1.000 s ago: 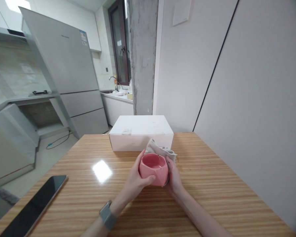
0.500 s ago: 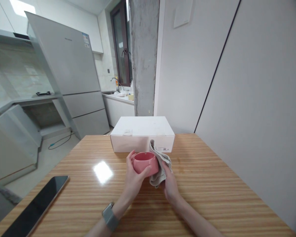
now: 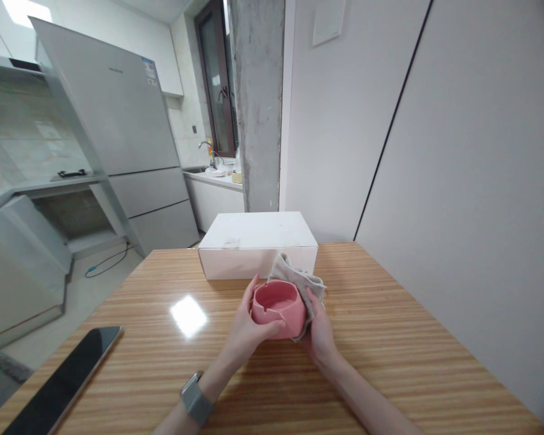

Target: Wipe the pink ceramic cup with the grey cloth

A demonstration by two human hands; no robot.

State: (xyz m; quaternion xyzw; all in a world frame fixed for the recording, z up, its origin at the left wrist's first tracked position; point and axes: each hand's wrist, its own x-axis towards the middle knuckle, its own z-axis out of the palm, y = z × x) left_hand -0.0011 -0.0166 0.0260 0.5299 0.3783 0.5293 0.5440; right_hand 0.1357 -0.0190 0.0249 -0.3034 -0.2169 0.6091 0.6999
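Note:
Above the wooden table, my left hand [image 3: 248, 331] grips a pink ashtray [image 3: 291, 315] from the left, its thumb across the near wall. The ashtray has a notched rim and tilts toward me, so its hollow inside shows. My right hand [image 3: 321, 331] is closed on a folded grey cloth [image 3: 283, 269], which lies against the ashtray's right and far side. Part of the cloth is hidden behind the ashtray, and some of my right fingers are out of sight beneath the cloth.
Just beyond my hands a white box [image 3: 258, 229] stands on the wooden table [image 3: 372, 362]. A black phone [image 3: 66, 380] lies near the left edge. Past the table are a fridge [image 3: 113, 115], a concrete pillar [image 3: 259, 109] and a white wall panel [image 3: 471, 151].
The ashtray has moved slightly right and tipped more toward me, showing more of its inside. My right hand and the cloth have shifted a little right, and the cloth now reaches behind the ashtray.

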